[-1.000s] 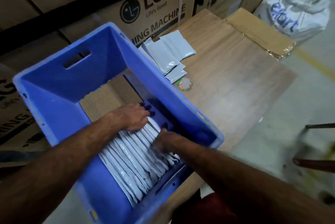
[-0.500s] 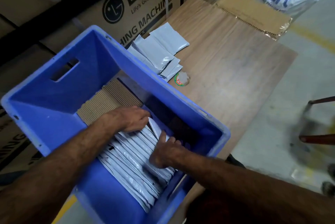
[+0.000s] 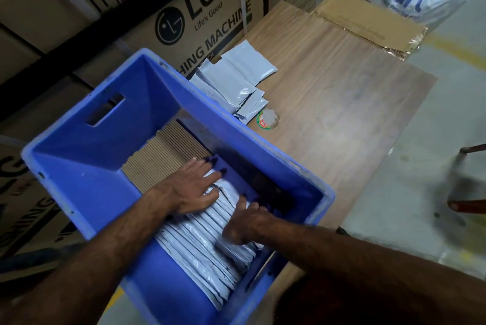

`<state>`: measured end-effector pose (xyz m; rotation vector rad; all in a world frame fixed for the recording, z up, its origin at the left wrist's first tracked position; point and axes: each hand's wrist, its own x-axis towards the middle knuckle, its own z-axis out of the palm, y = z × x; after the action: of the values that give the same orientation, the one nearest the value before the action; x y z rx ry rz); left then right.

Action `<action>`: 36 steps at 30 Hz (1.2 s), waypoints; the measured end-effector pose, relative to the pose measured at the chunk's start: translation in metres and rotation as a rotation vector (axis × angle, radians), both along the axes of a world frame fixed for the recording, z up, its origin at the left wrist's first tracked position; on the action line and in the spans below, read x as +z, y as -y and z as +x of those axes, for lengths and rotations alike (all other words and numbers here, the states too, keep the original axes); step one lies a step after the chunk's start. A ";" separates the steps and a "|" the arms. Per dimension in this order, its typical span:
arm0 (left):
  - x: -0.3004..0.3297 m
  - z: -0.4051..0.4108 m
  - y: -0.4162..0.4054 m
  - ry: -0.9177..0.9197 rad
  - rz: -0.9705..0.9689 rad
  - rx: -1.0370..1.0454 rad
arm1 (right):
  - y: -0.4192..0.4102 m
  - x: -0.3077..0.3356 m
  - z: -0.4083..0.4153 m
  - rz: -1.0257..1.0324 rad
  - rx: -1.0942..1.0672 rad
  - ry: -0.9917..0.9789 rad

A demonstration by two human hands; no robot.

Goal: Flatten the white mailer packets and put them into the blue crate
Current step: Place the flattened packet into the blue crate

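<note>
Mailer packets point(image 3: 210, 253) lie overlapped inside the blue crate point(image 3: 86, 182); left hand point(image 3: 190, 188) presses flat with fingers spread, right hand point(image 3: 244, 224) rests loosely curled on them. More packets point(image 3: 236, 80) lie on the far tabletop point(image 3: 342, 103).

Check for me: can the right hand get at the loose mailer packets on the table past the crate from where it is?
Probably yes. The right hand lies on the row inside the blue crate; it must lift over the far wall, but nothing covers the loose packets.
</note>
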<state>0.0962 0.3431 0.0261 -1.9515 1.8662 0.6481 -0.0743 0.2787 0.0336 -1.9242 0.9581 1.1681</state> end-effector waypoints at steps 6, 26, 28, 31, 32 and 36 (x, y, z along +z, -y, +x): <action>0.031 -0.010 -0.012 0.035 -0.083 0.275 | 0.014 0.046 -0.009 -0.071 0.204 0.262; 0.122 -0.094 0.109 0.316 -0.687 0.876 | 0.276 0.056 0.029 -0.458 0.746 1.183; 0.123 -0.100 0.155 0.326 -0.703 0.935 | 0.315 0.041 0.040 -0.455 0.789 1.141; 0.119 -0.104 0.225 0.286 -0.659 1.060 | 0.370 0.023 0.060 -0.418 0.861 1.106; 0.113 -0.102 0.247 0.257 -0.637 1.115 | 0.386 0.016 0.068 -0.404 0.896 1.111; 0.060 -0.082 0.308 0.149 -0.393 1.367 | 0.428 -0.013 0.105 -0.370 1.015 1.124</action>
<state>0.0138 0.0355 0.0861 -3.2748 0.3160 0.4020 0.0304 -0.1495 0.0207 -2.8932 -0.5147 0.1152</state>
